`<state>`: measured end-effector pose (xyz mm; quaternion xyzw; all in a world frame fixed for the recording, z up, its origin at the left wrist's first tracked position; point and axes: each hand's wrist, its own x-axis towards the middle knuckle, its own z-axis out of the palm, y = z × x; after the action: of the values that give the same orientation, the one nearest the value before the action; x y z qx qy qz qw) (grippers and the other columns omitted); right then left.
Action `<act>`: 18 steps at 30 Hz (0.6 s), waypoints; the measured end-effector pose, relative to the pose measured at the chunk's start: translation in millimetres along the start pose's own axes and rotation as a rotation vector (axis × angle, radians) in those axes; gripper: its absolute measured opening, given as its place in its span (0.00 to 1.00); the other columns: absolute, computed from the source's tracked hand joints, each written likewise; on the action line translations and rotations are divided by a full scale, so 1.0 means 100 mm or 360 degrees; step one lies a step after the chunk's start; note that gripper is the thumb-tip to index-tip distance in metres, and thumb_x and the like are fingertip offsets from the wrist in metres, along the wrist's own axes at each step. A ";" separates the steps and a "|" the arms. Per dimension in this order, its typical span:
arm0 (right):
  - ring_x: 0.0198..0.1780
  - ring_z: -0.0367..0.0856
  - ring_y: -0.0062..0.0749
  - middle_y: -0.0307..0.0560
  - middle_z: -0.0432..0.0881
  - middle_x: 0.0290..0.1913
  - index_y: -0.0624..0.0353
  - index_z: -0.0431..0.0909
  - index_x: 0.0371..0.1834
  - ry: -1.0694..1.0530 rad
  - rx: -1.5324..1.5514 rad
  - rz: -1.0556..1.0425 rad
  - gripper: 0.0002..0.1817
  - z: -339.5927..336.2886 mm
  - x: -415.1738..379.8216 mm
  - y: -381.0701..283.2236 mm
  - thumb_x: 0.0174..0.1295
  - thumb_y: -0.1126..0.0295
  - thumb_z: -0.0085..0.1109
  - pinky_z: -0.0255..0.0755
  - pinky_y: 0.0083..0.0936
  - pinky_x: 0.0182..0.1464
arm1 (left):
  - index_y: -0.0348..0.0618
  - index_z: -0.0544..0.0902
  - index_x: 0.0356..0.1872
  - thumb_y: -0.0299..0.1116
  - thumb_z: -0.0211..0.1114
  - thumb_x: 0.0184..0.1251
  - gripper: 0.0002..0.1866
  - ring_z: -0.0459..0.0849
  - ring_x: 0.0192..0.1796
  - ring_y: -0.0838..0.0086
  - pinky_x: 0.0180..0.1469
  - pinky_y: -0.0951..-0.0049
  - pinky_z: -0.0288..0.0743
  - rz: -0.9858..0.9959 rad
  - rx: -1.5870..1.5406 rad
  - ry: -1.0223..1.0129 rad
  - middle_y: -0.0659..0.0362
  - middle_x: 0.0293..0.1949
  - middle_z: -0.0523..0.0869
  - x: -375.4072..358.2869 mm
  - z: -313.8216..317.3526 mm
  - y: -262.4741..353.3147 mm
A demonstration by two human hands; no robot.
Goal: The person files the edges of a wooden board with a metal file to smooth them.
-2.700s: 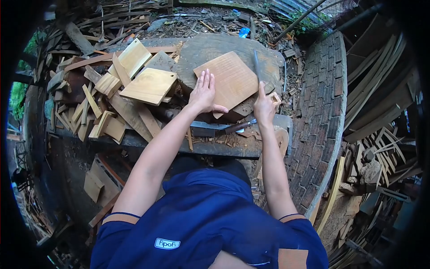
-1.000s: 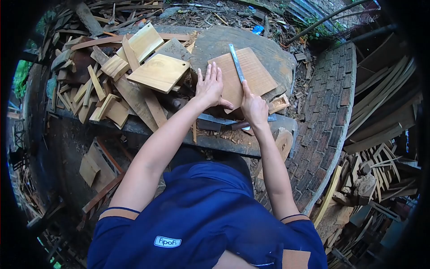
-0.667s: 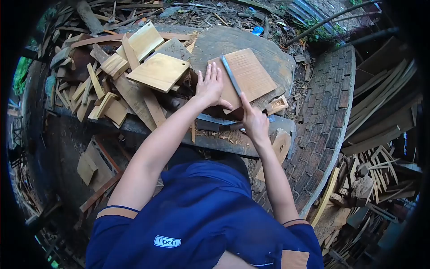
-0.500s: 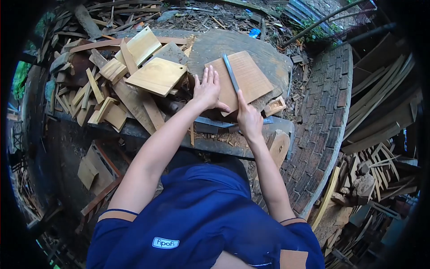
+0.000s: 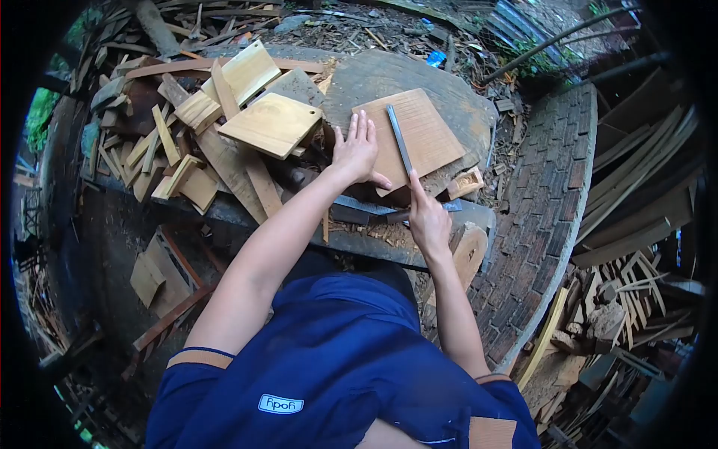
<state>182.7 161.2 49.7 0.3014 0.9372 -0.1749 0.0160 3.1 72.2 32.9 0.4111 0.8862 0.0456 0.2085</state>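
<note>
A square brown wooden board lies on a big round wood block. My left hand rests with spread fingers on the board's left edge, thumb toward me. In my right hand is a long, narrow metal file, with the index finger stretched along it. The file lies across the board's face, its far end pointing away from me. The handle, if there is one, is hidden in the right hand.
Left of the board sit a pale wooden board with a hole and a heap of offcuts. A small carved wood piece lies to the right. Beyond runs a brick ledge. Shavings and a metal blade lie near the front.
My right hand has drawn the file back toward me across the board. The left hand stays on the board's edge. The whole view has shifted slightly.
</note>
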 end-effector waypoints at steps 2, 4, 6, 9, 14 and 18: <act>0.35 0.83 0.58 0.62 0.83 0.35 0.35 0.62 0.72 -0.0210 -0.0080 0.0064 0.25 -0.09 -0.20 -0.01 0.72 0.62 0.44 0.74 0.52 0.39 | 0.25 0.45 0.73 0.71 0.77 0.22 0.80 0.39 0.79 0.48 0.73 0.38 0.44 0.0002 -0.0027 0.0013 0.35 0.76 0.41 0.00 0.03 -0.03; 0.37 0.83 0.58 0.62 0.83 0.37 0.35 0.61 0.73 -0.0241 -0.0036 0.0056 0.25 -0.16 -0.18 0.03 0.72 0.63 0.44 0.74 0.52 0.40 | 0.25 0.44 0.72 0.71 0.77 0.22 0.80 0.39 0.78 0.47 0.74 0.42 0.47 0.0029 0.0011 0.0025 0.34 0.75 0.41 0.02 0.04 -0.01; 0.40 0.82 0.59 0.60 0.83 0.39 0.34 0.61 0.73 -0.0237 0.0124 -0.0017 0.26 -0.15 -0.14 0.10 0.72 0.64 0.43 0.74 0.50 0.41 | 0.24 0.44 0.72 0.71 0.77 0.23 0.80 0.39 0.78 0.46 0.74 0.42 0.47 0.0032 0.0017 0.0031 0.34 0.75 0.41 0.01 0.02 -0.02; 0.40 0.82 0.60 0.61 0.83 0.40 0.34 0.61 0.73 -0.0169 0.0315 -0.0032 0.26 -0.08 -0.16 0.21 0.72 0.65 0.43 0.74 0.49 0.41 | 0.24 0.45 0.72 0.71 0.77 0.23 0.80 0.39 0.78 0.46 0.74 0.42 0.48 0.0040 0.0008 0.0019 0.34 0.75 0.41 0.03 0.02 -0.01; 0.28 0.81 0.54 0.56 0.78 0.26 0.29 0.65 0.70 0.0158 0.0138 -0.0157 0.30 0.13 -0.28 0.21 0.66 0.70 0.51 0.76 0.48 0.32 | 0.23 0.46 0.72 0.71 0.77 0.22 0.80 0.39 0.78 0.45 0.74 0.44 0.49 0.0063 0.0002 0.0026 0.33 0.75 0.41 0.02 0.03 -0.04; 0.34 0.82 0.57 0.61 0.80 0.29 0.30 0.67 0.69 0.0046 0.0173 -0.0030 0.25 0.02 -0.09 0.13 0.69 0.67 0.47 0.74 0.50 0.37 | 0.22 0.46 0.71 0.71 0.77 0.23 0.79 0.40 0.78 0.44 0.75 0.49 0.48 0.0076 0.0009 0.0031 0.31 0.74 0.42 0.02 0.04 -0.04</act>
<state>196.9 165.7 45.1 0.2953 0.9293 -0.2214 -0.0155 0.5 71.1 27.7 0.4323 0.8783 0.0519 0.1977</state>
